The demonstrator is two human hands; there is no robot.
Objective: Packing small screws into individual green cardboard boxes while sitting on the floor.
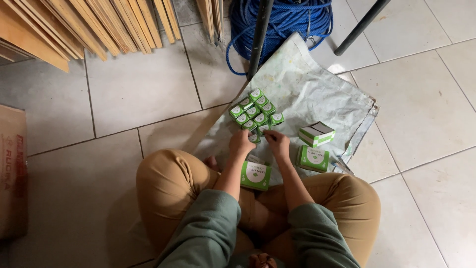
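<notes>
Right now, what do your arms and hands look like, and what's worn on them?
Both arms wear loose grey-green sleeves, pushed up near the elbows, forearms bare. The left hand and right hand are bare: no gloves, and no rings or watch that I can see.

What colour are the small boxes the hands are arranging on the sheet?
The small boxes are green and white, clearest in the head view, by the left hand and right hand.

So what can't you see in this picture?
Head view only:
- What the left hand and right hand pinch: hidden by their own fingers, so each grip is unclear.
- Inside the small green boxes: closed.
- Cardboard box: cut off by the left edge.
- Blue rope coil: cut off by the top edge, partly behind a dark pole.
</notes>
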